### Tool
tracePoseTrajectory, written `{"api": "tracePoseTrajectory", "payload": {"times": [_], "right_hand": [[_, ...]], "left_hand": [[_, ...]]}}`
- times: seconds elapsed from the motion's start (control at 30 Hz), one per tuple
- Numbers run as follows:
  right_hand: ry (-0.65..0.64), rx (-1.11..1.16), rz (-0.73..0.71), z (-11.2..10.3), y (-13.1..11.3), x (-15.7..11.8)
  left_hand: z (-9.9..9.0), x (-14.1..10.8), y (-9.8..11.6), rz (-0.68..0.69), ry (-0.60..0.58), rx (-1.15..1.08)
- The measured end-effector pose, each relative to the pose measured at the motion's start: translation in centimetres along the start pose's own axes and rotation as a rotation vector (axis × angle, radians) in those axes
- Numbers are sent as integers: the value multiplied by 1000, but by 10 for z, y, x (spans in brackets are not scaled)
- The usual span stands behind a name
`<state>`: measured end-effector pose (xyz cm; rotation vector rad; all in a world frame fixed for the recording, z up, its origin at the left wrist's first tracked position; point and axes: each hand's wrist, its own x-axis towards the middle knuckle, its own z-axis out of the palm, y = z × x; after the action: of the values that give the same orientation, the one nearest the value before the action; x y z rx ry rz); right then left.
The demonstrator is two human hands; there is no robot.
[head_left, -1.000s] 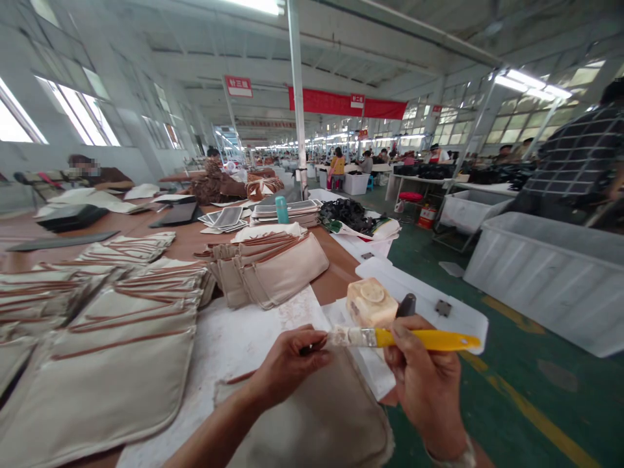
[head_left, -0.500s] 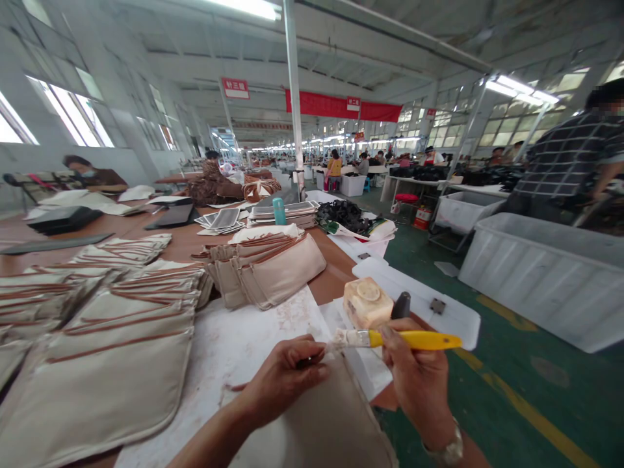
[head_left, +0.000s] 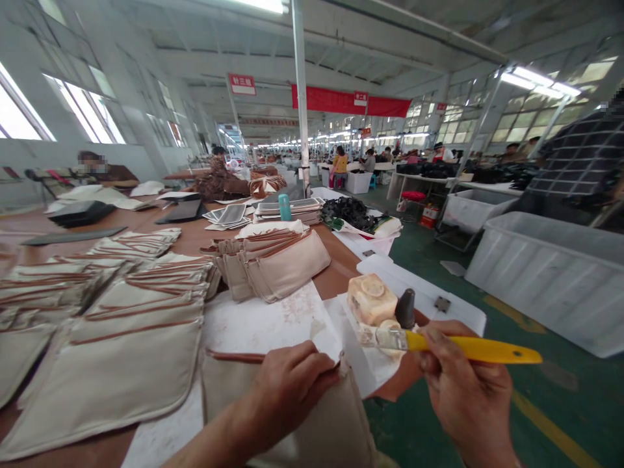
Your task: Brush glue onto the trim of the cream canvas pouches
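My right hand (head_left: 463, 383) grips a flat paintbrush (head_left: 475, 349) by its yellow handle, bristles pointing left. The pale, coated bristles hover in front of a stained, boxy plastic container (head_left: 372, 299), which has a dark cone-shaped object (head_left: 405, 308) beside it. With fingers closed, my left hand (head_left: 292, 396) pinches the top edge of a beige fabric panel (head_left: 336, 422) with brown trim, near its right corner. The panel lies partly over a smudged white sheet (head_left: 263, 325) at the table's near edge.
Overlapping beige panels (head_left: 131, 364) cover the left of the brown table. A folded stack (head_left: 277, 266) stands behind the white sheet, with a teal bottle (head_left: 284, 207) farther back. Large white bins (head_left: 546, 279) stand on the green floor, near a co-worker in a checked shirt (head_left: 580, 156).
The brush has moved right, away from my left hand and the panel's corner, toward the container. My left hand has turned over the panel edge, and more of its brown trim shows.
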<state>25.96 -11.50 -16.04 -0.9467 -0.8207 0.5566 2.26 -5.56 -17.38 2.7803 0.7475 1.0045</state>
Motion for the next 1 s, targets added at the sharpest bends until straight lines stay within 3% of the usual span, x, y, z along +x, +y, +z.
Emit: {"api": "tracePoseTrajectory", "payload": {"times": [0.17,0.3,0.37,0.43,0.6,0.7,0.77,0.83,0.93,1.0], "right_hand": [[-76,103,39,7,-14,0],[-285,-4,50,3,-6,-7],[-413,-84,59,-5,-5,-9],[-460,-151,56,-14,-9,-7],[-339,-65,-25,-13,-17,-4],[-492,-37,9,-7,-15,-8],[-590,-140,3,-7,-15,-9],[-555,-227,-32,-9,-15,-9],[-392,-143,3,-8,-13,-9],[-395,-121,60,-6,-10,-12]], "left_hand": [[-27,9,17,339,-65,295],[-37,11,20,427,-36,328],[-36,8,18,440,-14,329],[-35,5,17,454,-2,319],[-33,1,17,455,23,293],[-34,0,17,429,37,302],[-35,-2,16,422,17,311],[-34,-3,14,432,8,315],[-33,-5,15,416,27,335],[-33,-10,17,380,19,356]]}}
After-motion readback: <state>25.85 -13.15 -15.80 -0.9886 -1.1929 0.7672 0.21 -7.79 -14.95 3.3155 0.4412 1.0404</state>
